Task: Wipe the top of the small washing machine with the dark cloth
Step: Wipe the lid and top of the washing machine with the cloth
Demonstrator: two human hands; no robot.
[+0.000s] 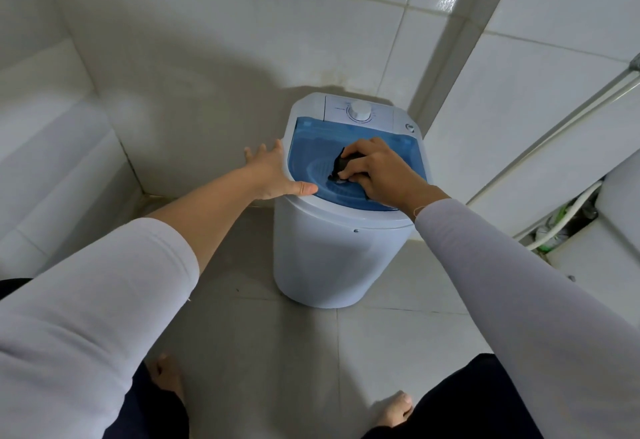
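Right hand (375, 170) on dark cloth (338, 168) atop washing machine (332, 251)

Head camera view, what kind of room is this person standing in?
Probably a bathroom or wet laundry corner at home. Glossy white tiled walls meet a grey tiled floor, a small washing machine stands in the corner, and hoses run along the right wall.

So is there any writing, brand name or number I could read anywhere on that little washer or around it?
None can be read.
Control panel of the washing machine: faint marks ring the white dial, too small and blurred to read.
Round emblem right of the panel: too small to make out.
Blue lid, dark cloth, wall tiles: no text.
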